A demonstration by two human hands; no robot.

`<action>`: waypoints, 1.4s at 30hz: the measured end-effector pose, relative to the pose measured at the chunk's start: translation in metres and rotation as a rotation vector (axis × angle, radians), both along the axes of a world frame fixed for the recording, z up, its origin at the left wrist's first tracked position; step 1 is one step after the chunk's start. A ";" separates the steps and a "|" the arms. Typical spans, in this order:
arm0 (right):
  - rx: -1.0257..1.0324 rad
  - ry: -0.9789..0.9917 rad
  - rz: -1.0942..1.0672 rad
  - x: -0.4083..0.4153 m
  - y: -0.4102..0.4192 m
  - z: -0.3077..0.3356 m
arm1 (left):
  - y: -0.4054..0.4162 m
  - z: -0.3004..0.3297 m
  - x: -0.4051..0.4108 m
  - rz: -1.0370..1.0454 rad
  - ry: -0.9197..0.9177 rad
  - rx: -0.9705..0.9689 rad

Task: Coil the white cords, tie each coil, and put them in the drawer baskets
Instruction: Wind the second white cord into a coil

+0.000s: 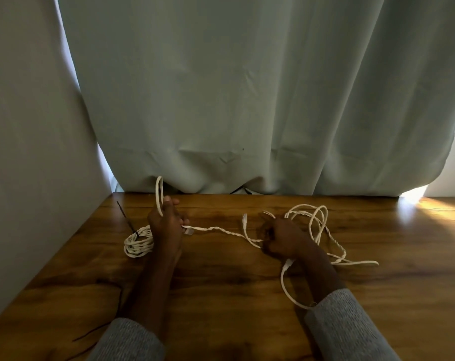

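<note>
A white cord runs twisted across the middle of the wooden surface, stretched between the two hands; at its left end the left hand holds it, fingers curled round the strand, and a loop of cord stands up above that hand, passing through its fingers; a small plug hangs just below the fingers; the left grip is closed on the cord. At the other end the right hand is curled round the strand as well, so the right grip is also holding cord; a free end with a plug sticks up just left of that hand.

Behind and to the right of the right hand lies a loose tangle of cord, its loops partly raised off the wood; one strand trails out to the right along the surface; another loop curves down beside the right wrist and disappears under the grey sleeve.

Just left of the left hand lies a finished coil, flat on the wood, with a dark tie crossing it and pointing away toward the back.

A pale green curtain hangs behind the surface, its hem touching the back edge; a plain wall stands at the left; bright light falls on the far right corner.
</note>
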State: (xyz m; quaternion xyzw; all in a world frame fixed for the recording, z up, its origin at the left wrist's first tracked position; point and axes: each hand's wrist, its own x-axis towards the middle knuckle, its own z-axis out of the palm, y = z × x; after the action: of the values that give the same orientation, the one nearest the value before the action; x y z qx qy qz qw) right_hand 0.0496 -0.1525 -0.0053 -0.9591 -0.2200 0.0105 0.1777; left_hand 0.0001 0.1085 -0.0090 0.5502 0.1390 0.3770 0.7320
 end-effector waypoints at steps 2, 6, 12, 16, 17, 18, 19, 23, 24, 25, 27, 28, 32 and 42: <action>-0.060 0.081 0.041 0.001 -0.006 0.002 | 0.001 -0.001 0.000 0.015 0.007 0.003; 0.028 -0.039 0.023 0.000 -0.008 0.000 | 0.000 -0.005 0.002 0.022 0.033 0.027; 0.444 -0.330 -0.067 0.002 0.011 -0.007 | -0.005 -0.009 0.004 0.010 0.064 0.115; 0.408 -0.296 -0.057 0.003 0.001 -0.008 | -0.006 -0.007 0.004 -0.009 0.073 0.174; 0.361 -0.331 -0.105 0.006 -0.004 -0.008 | -0.007 -0.007 0.004 -0.017 0.072 0.182; 0.329 -0.352 -0.166 0.008 -0.008 -0.007 | -0.007 -0.007 0.004 -0.022 0.076 0.194; 0.316 -0.351 -0.223 0.009 -0.011 -0.007 | -0.008 -0.007 0.004 -0.027 0.078 0.207; 0.340 -0.192 -0.299 0.009 -0.011 -0.019 | -0.011 -0.008 0.003 -0.041 0.091 0.246; 0.348 -0.171 -0.330 0.010 -0.010 -0.020 | -0.012 -0.009 0.003 -0.045 0.096 0.250; 0.363 -0.166 -0.372 0.010 -0.009 -0.021 | -0.013 -0.009 0.003 -0.049 0.101 0.257; 0.395 -0.195 -0.462 0.008 -0.007 -0.021 | -0.014 -0.008 0.003 -0.052 0.109 0.291; 0.404 -0.219 -0.507 0.006 -0.005 -0.020 | -0.016 -0.007 0.002 -0.054 0.113 0.316; 0.635 -0.262 -0.608 0.000 -0.005 -0.014 | -0.025 -0.004 -0.002 -0.101 0.081 0.403; 1.188 0.080 0.079 -0.037 0.052 0.011 | -0.064 0.003 -0.014 -0.529 0.244 0.241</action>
State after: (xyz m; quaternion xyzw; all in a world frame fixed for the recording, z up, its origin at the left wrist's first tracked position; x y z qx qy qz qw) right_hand 0.0126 -0.1001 0.0053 -0.6856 -0.2168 -0.0717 0.6913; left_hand -0.0143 0.0448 -0.0057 0.6912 0.0321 0.1184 0.7122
